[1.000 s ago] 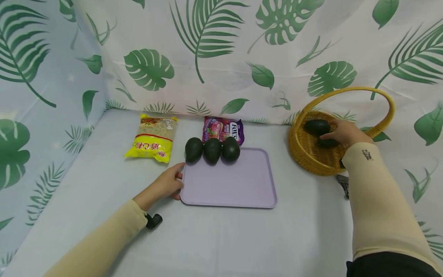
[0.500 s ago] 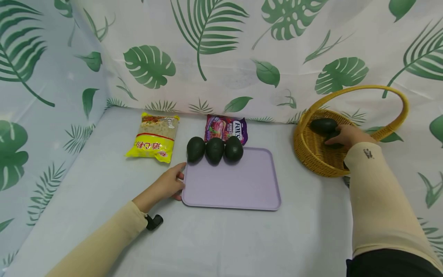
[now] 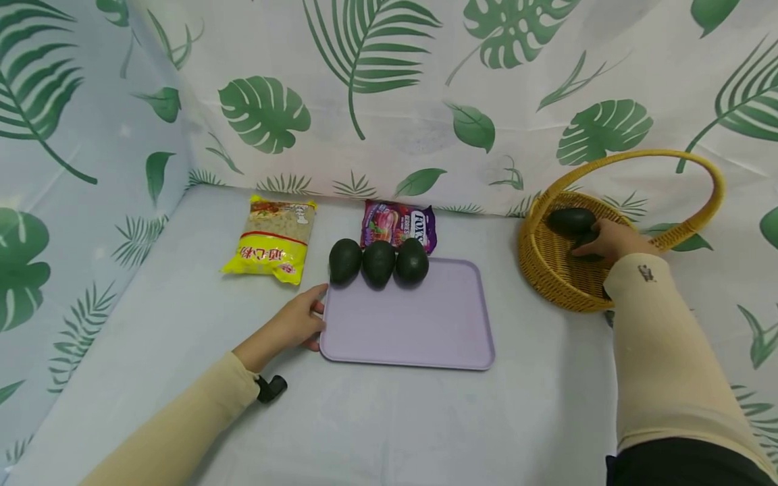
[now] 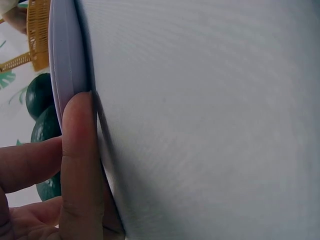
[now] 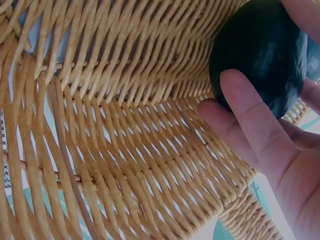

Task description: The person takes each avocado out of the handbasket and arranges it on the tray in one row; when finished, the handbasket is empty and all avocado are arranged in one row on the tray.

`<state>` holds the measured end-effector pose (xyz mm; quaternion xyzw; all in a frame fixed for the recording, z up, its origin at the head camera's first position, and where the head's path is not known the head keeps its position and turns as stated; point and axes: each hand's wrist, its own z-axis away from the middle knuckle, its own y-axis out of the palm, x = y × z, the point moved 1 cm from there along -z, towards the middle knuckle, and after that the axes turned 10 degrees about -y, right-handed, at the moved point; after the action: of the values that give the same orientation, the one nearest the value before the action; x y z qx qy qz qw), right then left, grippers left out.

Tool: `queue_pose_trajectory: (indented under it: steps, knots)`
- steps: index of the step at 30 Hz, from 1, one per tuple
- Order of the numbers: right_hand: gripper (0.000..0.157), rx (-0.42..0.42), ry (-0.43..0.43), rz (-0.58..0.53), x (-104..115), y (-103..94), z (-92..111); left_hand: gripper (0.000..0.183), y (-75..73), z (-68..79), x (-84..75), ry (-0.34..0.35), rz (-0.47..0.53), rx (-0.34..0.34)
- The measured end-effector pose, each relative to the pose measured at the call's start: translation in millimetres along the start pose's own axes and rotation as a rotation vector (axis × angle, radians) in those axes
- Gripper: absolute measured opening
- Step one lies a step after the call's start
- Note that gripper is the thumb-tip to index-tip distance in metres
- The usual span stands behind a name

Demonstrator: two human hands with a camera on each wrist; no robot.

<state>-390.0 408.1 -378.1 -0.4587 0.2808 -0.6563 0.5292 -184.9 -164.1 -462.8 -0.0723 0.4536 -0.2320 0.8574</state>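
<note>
My right hand (image 3: 620, 241) reaches into the wicker basket (image 3: 553, 283). Its fingers curl round a dark green avocado (image 5: 257, 52), which the right wrist view shows close up. Beside it in the basket lies another avocado (image 3: 570, 221). At the lilac tray (image 3: 413, 324), my left hand (image 3: 296, 318) touches the left edge; in the left wrist view a straight finger (image 4: 80, 160) presses along the tray's rim. Three avocados, including the left one (image 3: 345, 261), stand side by side along the tray's back edge.
A yellow bag of crumbs (image 3: 273, 239) lies left of the tray, and a purple Foxs packet (image 3: 399, 225) lies behind the avocados. The basket's tall handle (image 3: 717, 182) arches over it. A patterned cloth (image 3: 389, 148) hangs behind. A small dark item beside the basket is mostly hidden.
The right hand's fingers have closed round an avocado in the basket. The left hand stays at the tray's edge. The whole view has shifted slightly.
</note>
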Motion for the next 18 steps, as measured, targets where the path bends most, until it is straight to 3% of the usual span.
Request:
queue_pose_trajectory:
  steps: [9,18]
  knots:
    - [0.122,0.012,-0.003,0.023,0.8,-2.9,3.0,0.077,0.2,1.4,-1.6,0.002,0.01,0.004]
    - [0.122,0.031,-0.062,0.032,9.4,-8.0,7.9,0.076,0.1,1.8,-1.3,0.005,-0.002,0.002]
